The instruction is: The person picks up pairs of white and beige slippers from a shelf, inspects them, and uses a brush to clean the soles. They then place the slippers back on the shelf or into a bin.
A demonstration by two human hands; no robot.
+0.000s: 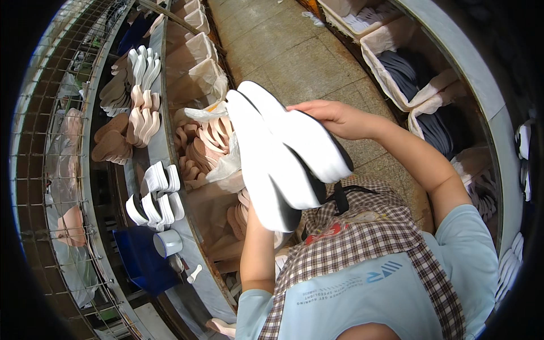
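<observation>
White soles (269, 153) | smooth, elongated, dark-edged | right hand (335, 118) holding edge

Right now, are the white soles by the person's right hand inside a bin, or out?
Out: the white soles are held up, with the right hand at one edge; the left hand is hidden from view.
</observation>
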